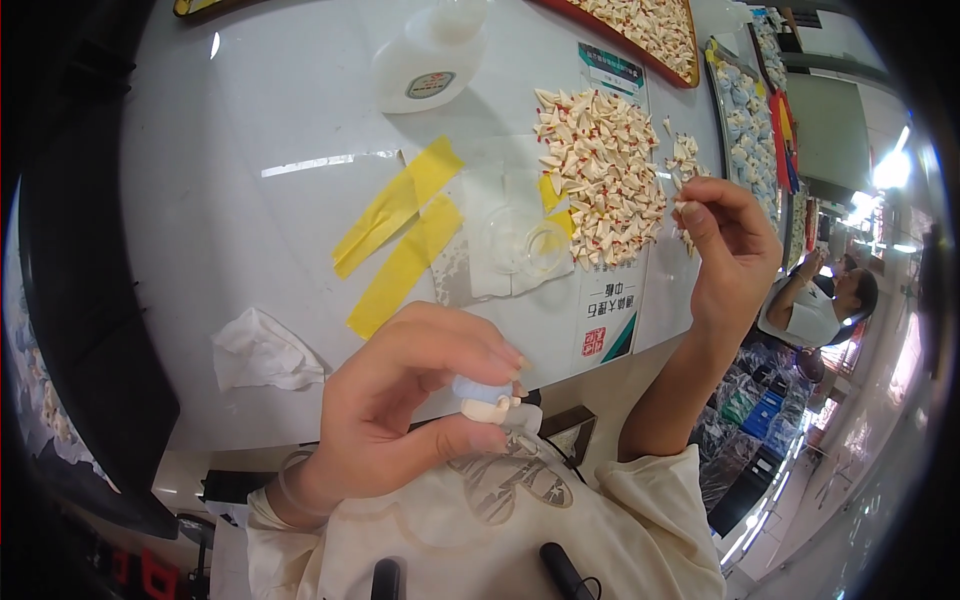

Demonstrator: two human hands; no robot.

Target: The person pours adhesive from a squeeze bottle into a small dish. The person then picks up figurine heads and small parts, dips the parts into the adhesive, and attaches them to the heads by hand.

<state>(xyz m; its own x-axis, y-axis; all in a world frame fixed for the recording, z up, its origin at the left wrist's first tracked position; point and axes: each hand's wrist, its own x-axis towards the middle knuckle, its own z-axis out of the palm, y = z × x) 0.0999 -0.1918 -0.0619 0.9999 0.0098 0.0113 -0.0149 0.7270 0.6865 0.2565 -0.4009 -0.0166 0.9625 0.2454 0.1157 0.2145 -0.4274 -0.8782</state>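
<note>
Between the thumb and fingers of my left hand (385,400) is a small figurine part (482,400), pale blue on top and cream below. I hold it in front of my chest, near the table's front edge. My right hand (738,245) reaches to the right side of the table, thumb and fingertips pinched together over a small cluster of cream pointed pieces (684,155). What sits in that pinch is too small to make out. Just left of it lies a large heap of cream pointed pieces with red tips (605,165).
A white plastic bottle (432,60) stands at the back. Yellow tape strips (385,225), a clear round dish (545,246) and a crumpled tissue (265,350) lie on the white table (230,230). Trays of pieces (690,45) line the far right. Another person (815,305) sits beyond.
</note>
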